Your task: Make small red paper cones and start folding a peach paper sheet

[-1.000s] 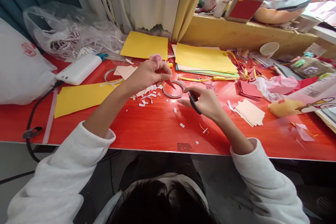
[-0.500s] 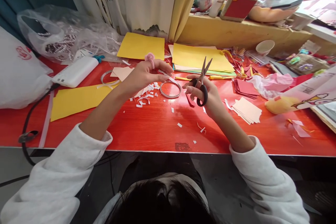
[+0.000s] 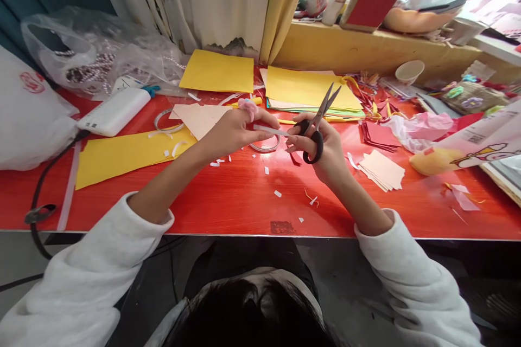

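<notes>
My left hand (image 3: 236, 129) pinches one end of a narrow white strip (image 3: 266, 129) that looks like tape. A fuzzy pink loop (image 3: 248, 107) sits at its index finger; whether it is worn or gripped I cannot tell. The strip's other end reaches the fingertips of my right hand (image 3: 325, 149). Black-handled scissors (image 3: 319, 111) rest in that hand, blades slightly apart and pointing up, away from me. Below the strip lies a tape roll (image 3: 266, 146), partly hidden by my left hand. White paper scraps (image 3: 278, 193) are scattered on the red table (image 3: 236, 200).
Yellow sheets (image 3: 122, 154) lie at left, with a second tape roll (image 3: 167, 119) beside them. Farther back are a yellow paper stack (image 3: 301, 84) and a white power bank (image 3: 116, 111). Red cards (image 3: 378, 135) and pale pink cards (image 3: 382, 169) lie at right.
My left hand has moved right, closer to my right hand, carrying the white strip. The strip now reaches the right fingertips. The scissors have tilted slightly to the right.
</notes>
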